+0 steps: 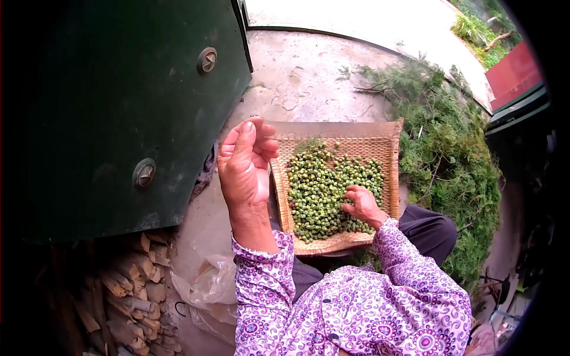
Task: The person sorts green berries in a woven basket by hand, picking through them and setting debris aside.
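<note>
A woven wicker tray (393, 172) sits before me, holding a heap of small round green berries or cones (314, 196). My left hand (246, 163) is raised above the tray's left edge, palm partly showing. Its fingers are loosely bent and apart, and I see nothing in them. Over the right side of the heap, my right hand (363, 207) is low, with bent fingers spread apart at the green pieces. Whether its fingertips touch any piece I cannot tell. A little feathery green sprig (310, 144) lies at the heap's far edge.
Cut evergreen branches (445, 172) are piled on the ground right of the tray. A dark green metal door or panel (124, 107) stands at the left. Below it are stacked split firewood (133, 291) and a clear plastic bag (211, 285). Concrete floor (309, 71) stretches beyond the tray.
</note>
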Available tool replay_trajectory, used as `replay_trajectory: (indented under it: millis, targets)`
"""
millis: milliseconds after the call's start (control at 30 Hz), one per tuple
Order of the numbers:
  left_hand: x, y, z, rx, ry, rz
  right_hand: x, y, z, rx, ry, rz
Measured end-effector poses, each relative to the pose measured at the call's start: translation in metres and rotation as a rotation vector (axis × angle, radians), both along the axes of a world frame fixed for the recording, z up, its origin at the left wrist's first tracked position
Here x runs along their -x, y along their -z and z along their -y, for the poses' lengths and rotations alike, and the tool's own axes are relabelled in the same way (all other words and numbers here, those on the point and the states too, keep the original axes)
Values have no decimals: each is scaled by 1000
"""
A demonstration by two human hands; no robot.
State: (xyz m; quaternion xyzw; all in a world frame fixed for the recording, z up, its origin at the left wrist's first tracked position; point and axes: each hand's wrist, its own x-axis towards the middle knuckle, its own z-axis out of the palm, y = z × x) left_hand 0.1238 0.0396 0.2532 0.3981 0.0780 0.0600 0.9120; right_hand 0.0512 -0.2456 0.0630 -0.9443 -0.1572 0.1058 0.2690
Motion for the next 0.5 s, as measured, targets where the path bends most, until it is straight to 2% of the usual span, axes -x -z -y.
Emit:
replay_trajectory:
  millis: [67, 100, 267, 333, 367, 500]
  targets:
    - [0, -1, 1, -5, -1, 3, -15, -5, 1, 34, 25, -11]
    - [0, -3, 3, 22, -8, -3, -24, 3, 2, 23, -12, 71]
    - [0, -4, 2, 41, -20, -11, -57, 4, -29, -80, -31, 76]
    - [0, -4, 2, 37, -19, -9, -68, 21, -41, -77, -66, 93]
    - [0, -3, 2, 34, -20, -12, -73, 14, -50, -44, -51, 17]
    - [-1, 0, 2, 4, 2, -9, -87, 39, -68, -23, -65, 118]
